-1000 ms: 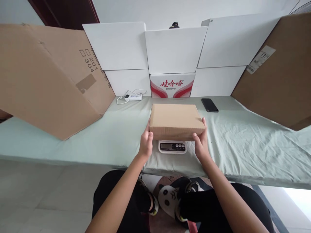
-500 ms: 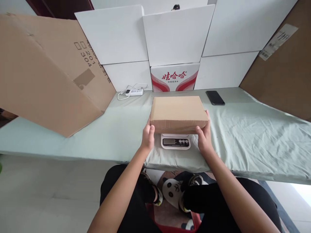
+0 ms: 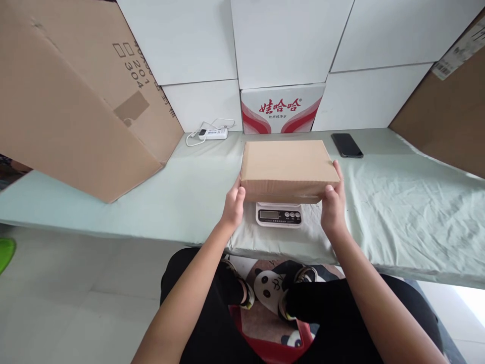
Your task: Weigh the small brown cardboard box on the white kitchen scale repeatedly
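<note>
A closed brown cardboard box (image 3: 288, 163) is held level between my two hands. My left hand (image 3: 234, 205) grips its left side, thumb at the front corner. On the right side, my right hand (image 3: 334, 202) is closed on the box with its thumb against the front face. Directly beneath is a white digital kitchen scale (image 3: 279, 215). Its display and buttons show in front, while the box covers its weighing plate. Whether the box touches the plate cannot be made out.
A black phone (image 3: 347, 145) lies at the right rear of the cloth-covered table (image 3: 182, 202). Back left is a white power strip (image 3: 212, 133) with its cable. White boxes (image 3: 280, 40) line the back, and large cardboard pieces (image 3: 87, 101) stand at both sides.
The view has tilted down and shifted slightly left. Both hands still hold the box above the scale, and the box appears a little tilted, its right side shifted slightly right relative to the scale.
</note>
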A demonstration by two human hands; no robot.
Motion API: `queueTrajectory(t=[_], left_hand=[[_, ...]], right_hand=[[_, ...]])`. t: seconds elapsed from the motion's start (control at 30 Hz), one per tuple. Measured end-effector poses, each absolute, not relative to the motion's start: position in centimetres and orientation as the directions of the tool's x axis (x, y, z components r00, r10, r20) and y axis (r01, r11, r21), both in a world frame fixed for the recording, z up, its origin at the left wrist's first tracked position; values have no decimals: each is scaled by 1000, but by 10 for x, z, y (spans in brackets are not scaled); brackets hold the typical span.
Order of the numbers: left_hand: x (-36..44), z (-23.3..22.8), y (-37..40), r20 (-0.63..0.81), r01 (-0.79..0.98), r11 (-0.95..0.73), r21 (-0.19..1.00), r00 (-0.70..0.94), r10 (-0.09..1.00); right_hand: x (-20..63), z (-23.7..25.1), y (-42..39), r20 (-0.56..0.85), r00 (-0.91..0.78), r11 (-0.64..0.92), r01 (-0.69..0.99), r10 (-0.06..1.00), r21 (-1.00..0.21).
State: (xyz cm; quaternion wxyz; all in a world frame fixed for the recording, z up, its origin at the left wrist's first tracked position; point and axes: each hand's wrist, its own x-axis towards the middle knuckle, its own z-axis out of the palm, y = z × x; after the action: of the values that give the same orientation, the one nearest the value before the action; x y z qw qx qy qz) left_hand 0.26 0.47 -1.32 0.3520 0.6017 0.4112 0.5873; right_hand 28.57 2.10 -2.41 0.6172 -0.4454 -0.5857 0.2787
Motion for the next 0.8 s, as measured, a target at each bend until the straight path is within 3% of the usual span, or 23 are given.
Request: queueTrajectory(t=[0.8], left_hand=[[0,-2,6,397,113,-388,915,-70,915]], right_hand=[[258,-21,14,461,185,440,146,868,-886]])
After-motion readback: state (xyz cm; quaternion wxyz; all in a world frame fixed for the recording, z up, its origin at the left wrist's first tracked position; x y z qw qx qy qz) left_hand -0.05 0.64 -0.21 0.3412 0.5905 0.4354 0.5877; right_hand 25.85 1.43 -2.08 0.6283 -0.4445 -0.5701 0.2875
